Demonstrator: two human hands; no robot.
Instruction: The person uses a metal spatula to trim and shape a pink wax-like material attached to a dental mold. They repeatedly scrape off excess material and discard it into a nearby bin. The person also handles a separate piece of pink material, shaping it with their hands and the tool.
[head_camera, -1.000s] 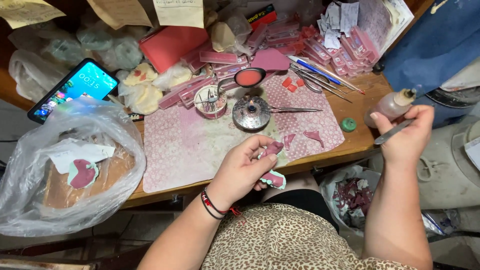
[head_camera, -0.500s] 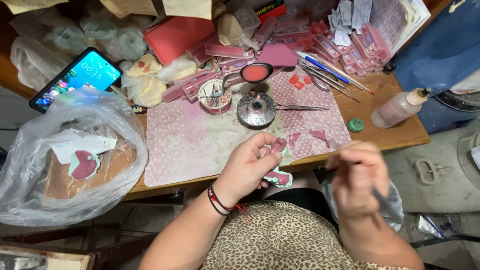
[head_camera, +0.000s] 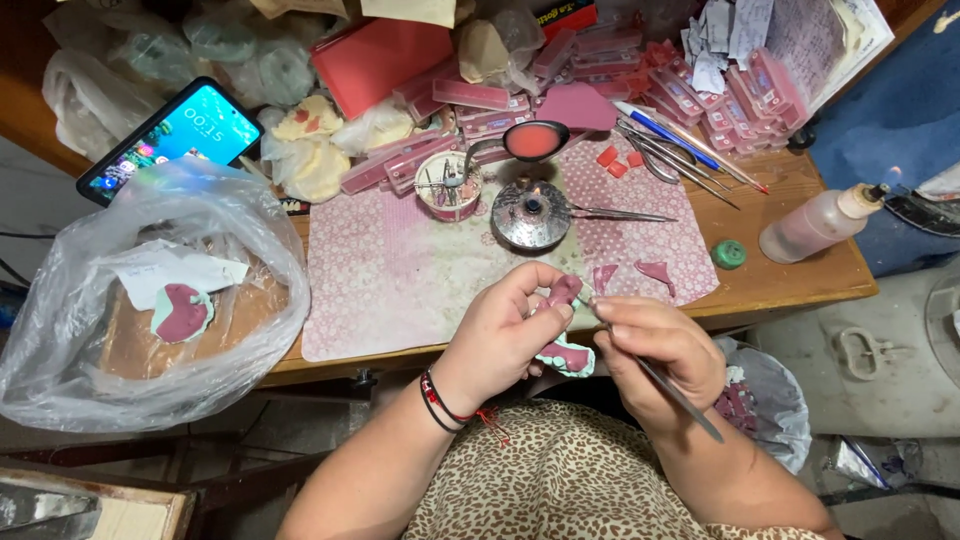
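My left hand (head_camera: 505, 335) grips a small dental cast (head_camera: 567, 354), pale green with pink wax on it, just off the table's front edge. My right hand (head_camera: 655, 352) holds a thin metal wax tool (head_camera: 672, 388) like a pen, its tip against the pink wax (head_camera: 563, 291) at my left fingertips. The two hands touch each other. A small metal burner (head_camera: 530, 213) stands on the pink patterned mat (head_camera: 390, 270) beyond them. Loose pink wax pieces (head_camera: 640, 272) lie on the mat close to my right hand.
A clear plastic bag (head_camera: 150, 300) with another cast lies at the left. A phone (head_camera: 170, 135) leans behind it. Pink boxes (head_camera: 690, 85), metal tools (head_camera: 670, 150), a spoon of red wax (head_camera: 533, 141) and a small tin (head_camera: 447, 186) crowd the back. A squeeze bottle (head_camera: 815, 225) lies at the right.
My right hand came down from beside the squeeze bottle at the right and now meets the left hand, with the tool's tip on the wax. The left hand barely moved.
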